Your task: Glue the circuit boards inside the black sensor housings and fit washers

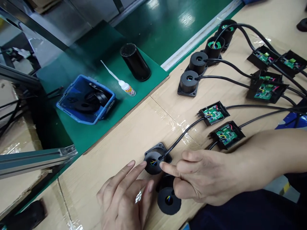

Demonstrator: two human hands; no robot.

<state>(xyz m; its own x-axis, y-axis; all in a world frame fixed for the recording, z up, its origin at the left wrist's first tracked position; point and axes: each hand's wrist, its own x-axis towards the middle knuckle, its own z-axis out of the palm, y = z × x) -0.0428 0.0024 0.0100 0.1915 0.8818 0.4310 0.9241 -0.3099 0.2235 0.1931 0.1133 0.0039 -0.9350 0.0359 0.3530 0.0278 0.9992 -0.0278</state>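
Note:
A round black housing [158, 150] with a square flange lies on the cardboard-covered table. Its ring-shaped black cap [149, 166] has a centre hole showing thin coloured wires. My left hand [127, 195] is open, fingers apart, one fingertip at the cap's left edge. On the cap's right side, beside the cable, rests the outstretched index finger of my right hand [203, 175]; its other fingers are curled, with nothing visible in them. Just below is a second black capped housing [169, 201], close to my right thumb. A black cable [183, 135] links the upper housing to an open circuit-board box [213, 113].
Another open box [226, 134] lies above my right wrist. Several black housings [189, 83] and cabled boxes [266, 91] spread across the far right. On the green surface stand a blue bin [87, 119] with black parts, a white glue bottle [126, 88] and a black cylinder [135, 62].

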